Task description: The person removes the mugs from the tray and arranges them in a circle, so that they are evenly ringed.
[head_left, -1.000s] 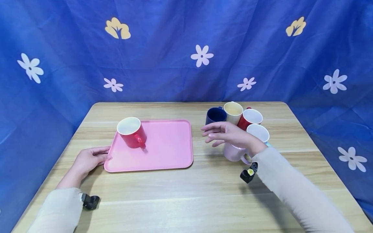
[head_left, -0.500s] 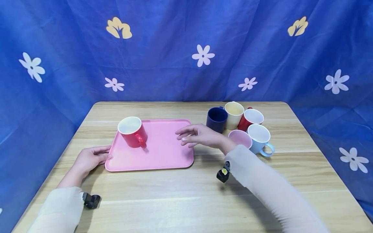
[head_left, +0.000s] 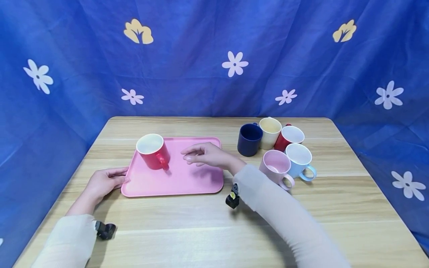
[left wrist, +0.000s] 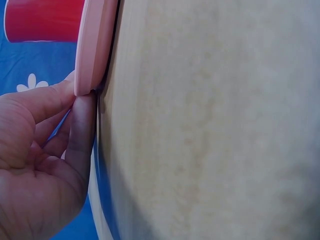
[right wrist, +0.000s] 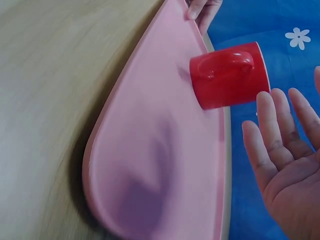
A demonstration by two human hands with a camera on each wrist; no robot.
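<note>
My left hand pinches the left edge of a pink tray; in the left wrist view the thumb lies on the rim and a finger is beneath it. A red mug with a white inside stands upright on the tray's left part, its handle toward the front right. Above the tray's right half hovers my right hand, holding nothing, to the right of the mug and apart from it. In the right wrist view its fingers are spread and relaxed.
Several mugs stand grouped on the right of the table: dark blue, cream, another red one, light blue and pale pink. A blue curtain hangs behind the table.
My right hand has moved left from over the group of mugs to above the tray, uncovering the pale pink mug. The left hand, tray and red mug on it have stayed put.
</note>
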